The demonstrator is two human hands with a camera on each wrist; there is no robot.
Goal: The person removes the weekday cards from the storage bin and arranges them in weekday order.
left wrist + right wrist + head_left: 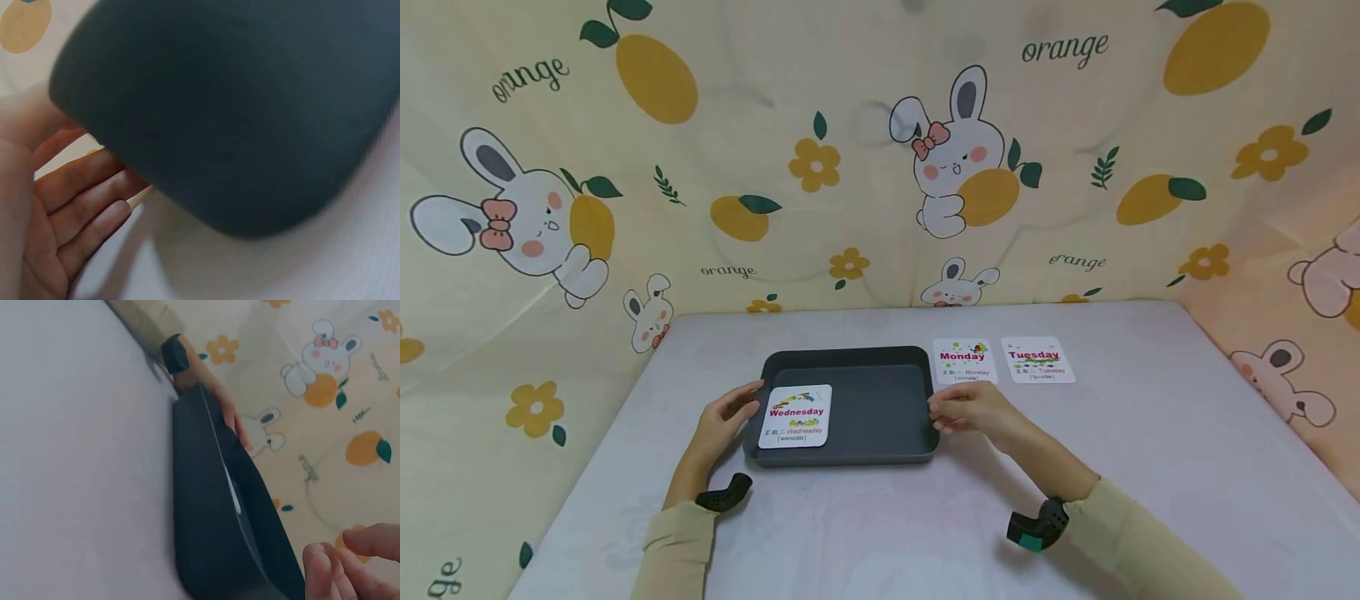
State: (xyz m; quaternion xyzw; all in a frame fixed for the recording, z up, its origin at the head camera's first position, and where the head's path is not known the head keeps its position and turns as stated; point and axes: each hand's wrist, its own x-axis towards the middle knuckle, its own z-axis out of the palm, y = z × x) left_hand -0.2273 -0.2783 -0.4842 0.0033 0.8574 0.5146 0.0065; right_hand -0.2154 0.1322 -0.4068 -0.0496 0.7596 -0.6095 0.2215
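Note:
A dark grey rectangular tray (880,417) is between the two hands, with a white "Wednesday" card (796,417) lying at its left side. My left hand (718,427) grips the left rim of the tray. In the left wrist view, the fingers (94,194) reach along the underside of the dark tray (237,125). At the opposite side, my right hand (976,410) holds the right rim with its fingertips. Part of that contact is hidden in the right wrist view, where the bent fingers (340,569) appear beside the end of the tray (206,506).
Behind the right hand, a "Monday" card (965,360) lies beside a "Tuesday" card (1038,360) on the white tabletop (1000,542). A patterned cloth (865,167) with rabbits and fruit hangs behind the table. Each wrist wears a black band.

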